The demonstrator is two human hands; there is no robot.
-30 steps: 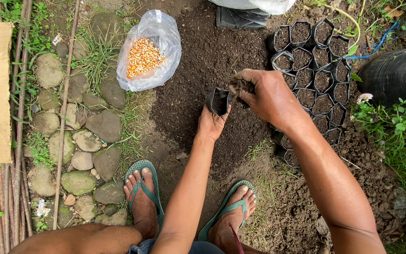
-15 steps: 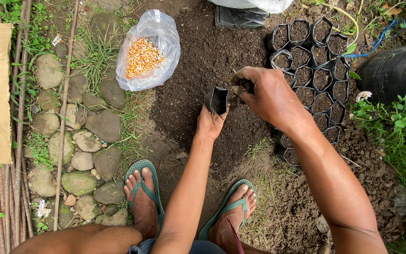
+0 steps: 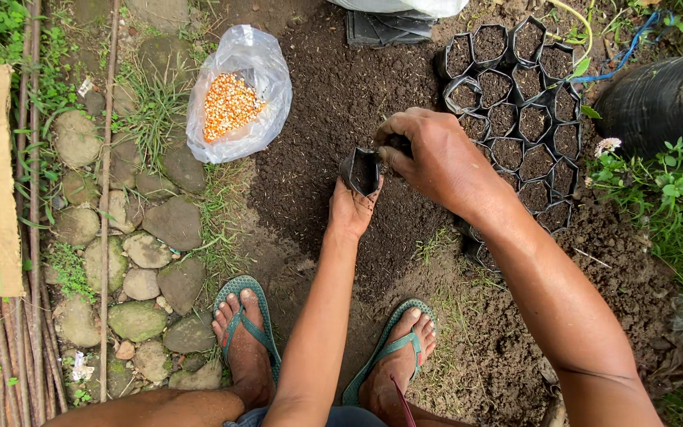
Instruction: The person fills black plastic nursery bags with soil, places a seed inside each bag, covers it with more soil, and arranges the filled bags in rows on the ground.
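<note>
A small black bag [image 3: 360,170] is held open by the left hand [image 3: 351,212]; soil is gripped above it by the right hand [image 3: 428,158]. Beyond, many filled bags [image 3: 519,103] are clustered.

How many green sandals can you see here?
2: left sandal on the foot beside the stones, right sandal on the foot on bare soil. None seems hidden.
</note>
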